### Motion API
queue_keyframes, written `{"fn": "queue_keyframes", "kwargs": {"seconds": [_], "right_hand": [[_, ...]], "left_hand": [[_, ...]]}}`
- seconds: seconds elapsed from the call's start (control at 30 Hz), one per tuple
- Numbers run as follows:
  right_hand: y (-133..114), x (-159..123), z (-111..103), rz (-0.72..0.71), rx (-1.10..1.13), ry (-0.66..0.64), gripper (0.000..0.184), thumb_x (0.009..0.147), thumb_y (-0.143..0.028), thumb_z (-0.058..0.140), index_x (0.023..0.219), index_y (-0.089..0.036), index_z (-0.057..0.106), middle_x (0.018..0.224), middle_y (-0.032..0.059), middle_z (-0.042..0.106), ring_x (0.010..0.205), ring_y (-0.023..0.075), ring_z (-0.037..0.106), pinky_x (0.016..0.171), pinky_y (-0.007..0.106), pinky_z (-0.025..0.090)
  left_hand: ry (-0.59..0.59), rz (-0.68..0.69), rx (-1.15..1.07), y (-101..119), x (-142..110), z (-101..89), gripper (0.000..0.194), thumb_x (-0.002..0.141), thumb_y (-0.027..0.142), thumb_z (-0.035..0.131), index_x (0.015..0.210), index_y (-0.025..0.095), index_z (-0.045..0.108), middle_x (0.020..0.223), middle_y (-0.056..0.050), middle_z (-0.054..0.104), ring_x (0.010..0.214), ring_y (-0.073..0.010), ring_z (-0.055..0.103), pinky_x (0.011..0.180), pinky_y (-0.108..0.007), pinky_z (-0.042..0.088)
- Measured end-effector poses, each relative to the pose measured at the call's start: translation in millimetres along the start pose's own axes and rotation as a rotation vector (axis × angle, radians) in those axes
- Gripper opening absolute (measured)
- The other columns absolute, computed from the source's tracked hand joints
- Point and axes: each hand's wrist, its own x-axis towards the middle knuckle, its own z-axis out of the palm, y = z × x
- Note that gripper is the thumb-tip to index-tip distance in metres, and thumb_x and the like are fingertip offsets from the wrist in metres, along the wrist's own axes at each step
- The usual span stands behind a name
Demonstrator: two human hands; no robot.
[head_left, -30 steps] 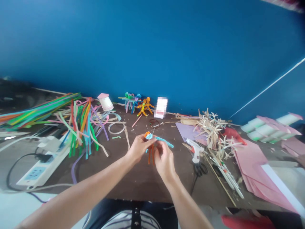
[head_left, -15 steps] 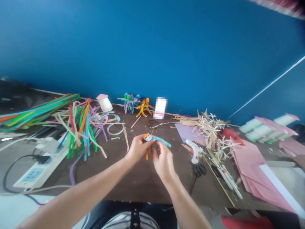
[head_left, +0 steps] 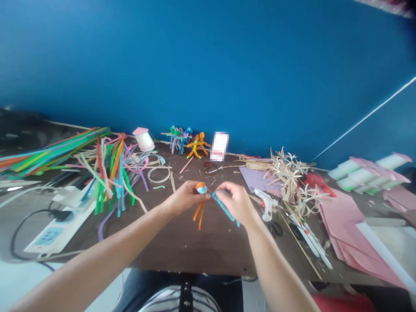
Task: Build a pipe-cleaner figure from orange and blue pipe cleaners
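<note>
My left hand (head_left: pixel 186 197) pinches a small figure of orange and blue pipe cleaner (head_left: pixel 201 188). Its rounded top shows above my thumb, and orange strands hang down below my fingers. In my right hand (head_left: pixel 235 200) a light blue pipe cleaner (head_left: pixel 224 206) is pinched just to the right of the figure, its length slanting down to the right under my palm. Whether the blue piece joins the figure is hidden between my fingertips. Both hands are closed, close together above the dark table (head_left: pixel 195 255).
Loose coloured pipe cleaners (head_left: pixel 110 173) and a power strip (head_left: pixel 52 234) lie at left. Finished pipe-cleaner figures (head_left: pixel 197 145) stand by the blue wall. On the right are a glue gun (head_left: pixel 267 203), scissors (head_left: pixel 276 228), dried husk flowers (head_left: pixel 287 171), pens (head_left: pixel 310 240) and pink sheets (head_left: pixel 346 229).
My right hand has turned over and moved slightly right and up; the blue pipe cleaner now slants down beneath it. The orange strands show more fully below my left hand.
</note>
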Motion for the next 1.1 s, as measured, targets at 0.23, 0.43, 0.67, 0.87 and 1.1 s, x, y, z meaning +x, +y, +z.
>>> {"fn": "queue_keyframes", "kwargs": {"seconds": [0.23,0.43,0.67,0.87,1.1], "right_hand": [[5,1,6,0.275,0.426,-0.104,0.012,0.07,-0.028,0.056,0.069,-0.017,0.053,0.052,-0.005,0.052,0.044,0.0111,0.056,0.04,0.018,0.04],[1,-1,1,0.259,0.44,-0.13,0.012,0.07,-0.028,0.057,0.069,-0.016,0.053,0.052,-0.0063,0.051,0.04,0.0086,0.053,0.04,0.018,0.042],[8,0,3,0.267,0.471,-0.151,0.013,0.069,-0.028,0.058,0.067,-0.015,0.054,0.048,-0.0057,0.05,0.039,0.0065,0.046,0.039,0.018,0.04],[13,1,3,0.265,0.528,-0.198,0.013,0.068,-0.027,0.059,0.064,-0.015,0.055,0.049,-0.0052,0.052,0.039,0.0066,0.047,0.041,0.018,0.039],[13,1,-1,0.248,0.52,-0.224,0.012,0.069,-0.025,0.059,0.065,-0.014,0.056,0.052,-0.0036,0.056,0.044,0.0073,0.051,0.045,0.019,0.041]], "left_hand": [[-0.005,-0.048,0.038,3,0,-3.4,0.022,0.065,0.032,0.065,0.063,0.013,0.054,0.055,0.005,0.051,0.054,-0.0073,0.045,0.056,-0.019,0.036],[-0.137,-0.174,-0.12,8,-3,-6.5,0.027,0.072,0.04,0.057,0.073,0.013,0.057,0.066,0.0,0.06,0.064,-0.0115,0.054,0.066,-0.024,0.041],[-0.073,-0.214,-0.196,7,1,-5.7,0.021,0.065,0.033,0.064,0.07,0.014,0.057,0.058,0.003,0.053,0.053,-0.007,0.046,0.053,-0.019,0.034],[-0.121,-0.245,-0.195,11,3,-6.7,0.018,0.061,0.028,0.067,0.067,0.013,0.059,0.058,0.002,0.054,0.053,-0.008,0.047,0.053,-0.02,0.034],[-0.152,-0.319,-0.248,16,6,-6.2,0.013,0.06,0.023,0.067,0.064,0.013,0.06,0.056,0.002,0.056,0.053,-0.0078,0.049,0.053,-0.02,0.035]]}}
